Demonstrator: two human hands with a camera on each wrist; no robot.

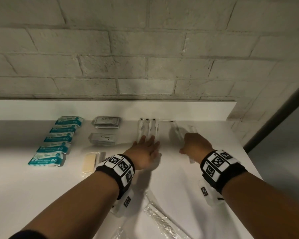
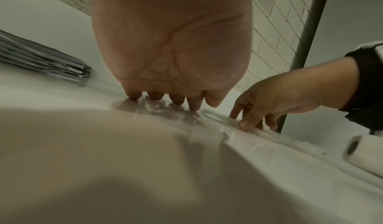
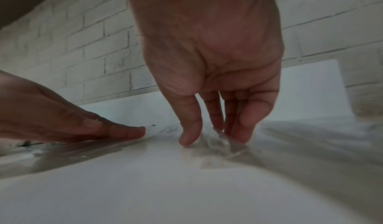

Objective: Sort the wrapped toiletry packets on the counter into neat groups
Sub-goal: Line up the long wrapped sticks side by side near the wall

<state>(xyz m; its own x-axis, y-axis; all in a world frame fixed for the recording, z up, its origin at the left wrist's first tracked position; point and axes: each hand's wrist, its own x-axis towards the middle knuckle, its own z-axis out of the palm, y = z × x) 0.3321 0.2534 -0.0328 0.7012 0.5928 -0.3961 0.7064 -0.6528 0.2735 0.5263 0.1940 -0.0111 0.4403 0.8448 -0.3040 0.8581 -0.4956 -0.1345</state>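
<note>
Three clear-wrapped slim items (image 1: 148, 126) lie side by side against the counter's back ledge. My left hand (image 1: 147, 144) lies flat on their near ends with straight fingers; the left wrist view shows its fingertips (image 2: 176, 100) pressing the shiny wrappers (image 2: 161, 111). To the right lie further clear packets (image 1: 178, 130). My right hand (image 1: 193, 142) is arched over them, knuckles up. In the right wrist view the right hand's (image 3: 213, 137) thumb and fingers pinch a crinkled clear wrapper (image 3: 217, 145) on the counter (image 1: 41, 187).
Several teal wipe packets (image 1: 57, 140) form a column at the left. Two stacks of grey sachets (image 1: 107, 122) (image 1: 102, 138) and a wrapped soap bar (image 1: 89, 163) sit left of my left hand. Clear comb packets (image 1: 162, 219) lie near me. The counter ends at the right (image 1: 248, 161).
</note>
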